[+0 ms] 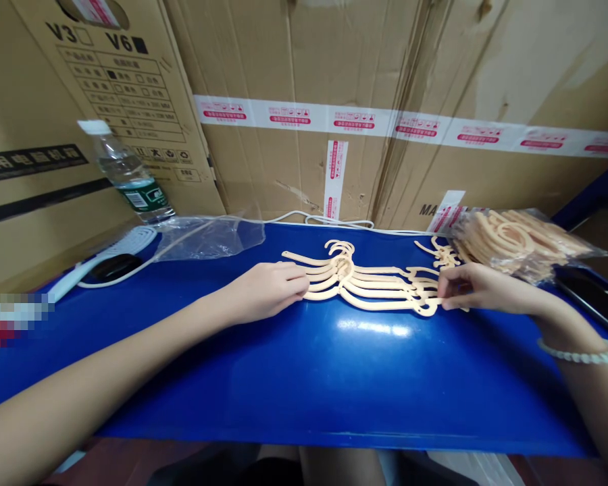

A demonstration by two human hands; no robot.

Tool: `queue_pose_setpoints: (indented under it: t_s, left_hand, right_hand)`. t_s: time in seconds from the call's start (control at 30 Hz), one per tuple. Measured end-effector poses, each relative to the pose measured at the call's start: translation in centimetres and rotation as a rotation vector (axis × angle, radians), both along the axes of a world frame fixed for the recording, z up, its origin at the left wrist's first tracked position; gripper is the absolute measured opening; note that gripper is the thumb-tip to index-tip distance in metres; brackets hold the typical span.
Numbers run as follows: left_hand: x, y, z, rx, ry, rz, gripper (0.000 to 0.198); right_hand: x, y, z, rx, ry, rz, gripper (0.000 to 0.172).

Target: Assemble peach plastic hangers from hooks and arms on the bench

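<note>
A row of beige plastic clothes hangers (380,290) lies side by side on the blue table, their curved arms meeting at a round middle joint. My left hand (276,290) is closed around the hangers' left ends, which its fingers partly hide. At the other end, my right hand (473,287) pinches a slim beige hanger piece (438,302) between thumb and fingers, close to the hooked right tips. Whether that piece is joined to the row I cannot tell. Behind the right hand lie loose beige hooks (442,253).
A clear bag of beige hanger parts (517,243) lies at the right beside a dark phone (595,297). At the left are a water bottle (132,175), a pale blue-handled brush-like object (104,260) and a clear plastic bag (213,236). Cardboard boxes (304,175) wall off the back.
</note>
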State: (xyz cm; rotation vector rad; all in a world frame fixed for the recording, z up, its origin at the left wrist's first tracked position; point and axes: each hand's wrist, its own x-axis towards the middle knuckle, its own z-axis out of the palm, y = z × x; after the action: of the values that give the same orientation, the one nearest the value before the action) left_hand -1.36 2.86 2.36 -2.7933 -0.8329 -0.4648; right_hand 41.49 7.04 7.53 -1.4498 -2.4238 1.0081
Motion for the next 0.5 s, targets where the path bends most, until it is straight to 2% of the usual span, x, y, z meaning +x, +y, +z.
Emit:
queue_pose_setpoints:
  t_s: [0.17,0.33,0.5]
  left_hand:
    - [-0.08,0.07,-0.23,0.085,0.027,0.025,0.023]
    - [-0.03,-0.18,-0.28,0.093,0.090,0.068,0.022]
    - [0.14,-0.50,-0.10,0.150,0.091,0.091,0.018]
  right_hand:
    - [0.20,0.15,-0.30,0.152,-0.097,-0.023,0.031]
    - [-0.42,-0.23,-0.12,0.177,-0.201,-0.001,0.029]
    - [-0.11,-0.56,0.50,0.252,-0.158,-0.008,0.034]
